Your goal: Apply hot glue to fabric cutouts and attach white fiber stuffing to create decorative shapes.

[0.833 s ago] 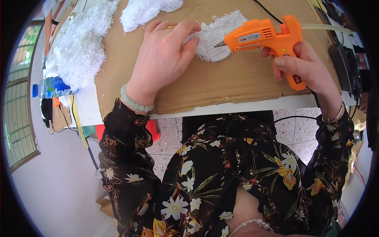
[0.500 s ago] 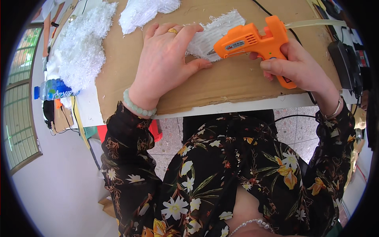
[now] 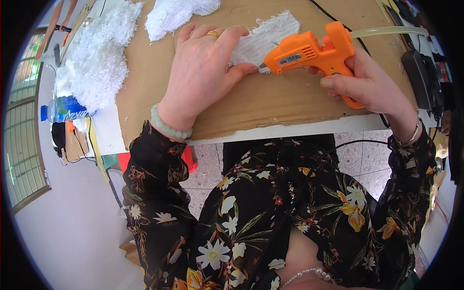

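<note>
My right hand [image 3: 355, 79] is wrapped around the handle of an orange hot glue gun [image 3: 314, 50], with a pale glue stick [image 3: 391, 32] sticking out of its back. The gun's nozzle points left, at the lower edge of a frayed white fabric piece [image 3: 275, 30] on the cardboard. Over the left end of this fabric lies my left hand [image 3: 205, 65], its fingers bent and its thumb tip at the lower edge, close to the nozzle. The part of the fabric under my palm and fingers is hidden.
Brown cardboard [image 3: 270, 104] covers the white tabletop. Shaggy white fabric [image 3: 104, 58] is heaped at the left, beside a blue-labelled bottle [image 3: 67, 109]. Another white fabric piece [image 3: 176, 17] lies at the far edge. A black power adapter [image 3: 418, 79] and cables are at the right.
My left thumb has moved up to the fabric's lower edge, nearer the nozzle. The glue gun's front has shifted slightly right and toward me.
</note>
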The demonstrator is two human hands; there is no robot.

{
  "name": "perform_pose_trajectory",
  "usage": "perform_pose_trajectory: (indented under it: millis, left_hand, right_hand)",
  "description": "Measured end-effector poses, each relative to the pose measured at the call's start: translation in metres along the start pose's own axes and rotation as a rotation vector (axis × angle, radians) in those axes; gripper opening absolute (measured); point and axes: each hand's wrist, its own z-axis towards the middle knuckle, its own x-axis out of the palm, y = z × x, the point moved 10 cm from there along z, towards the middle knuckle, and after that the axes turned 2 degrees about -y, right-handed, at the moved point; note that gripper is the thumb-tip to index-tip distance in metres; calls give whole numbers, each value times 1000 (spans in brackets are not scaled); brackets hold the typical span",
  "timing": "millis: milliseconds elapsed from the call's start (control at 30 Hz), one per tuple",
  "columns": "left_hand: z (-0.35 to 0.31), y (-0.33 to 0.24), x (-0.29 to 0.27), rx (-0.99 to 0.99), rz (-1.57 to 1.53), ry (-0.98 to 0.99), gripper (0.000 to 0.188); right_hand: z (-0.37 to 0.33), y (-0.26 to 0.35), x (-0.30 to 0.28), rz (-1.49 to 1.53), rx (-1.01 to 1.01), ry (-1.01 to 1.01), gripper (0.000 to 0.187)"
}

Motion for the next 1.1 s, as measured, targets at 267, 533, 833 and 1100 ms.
perform_pose_trajectory:
  millis: [267, 533, 833, 1100]
  left_hand:
    - [1, 0, 0, 2, 21, -17, 46]
    - [0, 2, -1, 16, 75, -46, 35]
    - [1, -12, -1, 22, 94, -5, 54]
    - [4, -12, 4, 1, 155, -31, 54]
  right_hand:
    - [-5, 1, -4, 51, -6, 2, 41]
    - [-14, 0, -23, 61, -17, -73, 42]
    - [-2, -8, -9, 19, -8, -27, 37]
    - [-3, -6, -9, -40, 7, -14, 37]
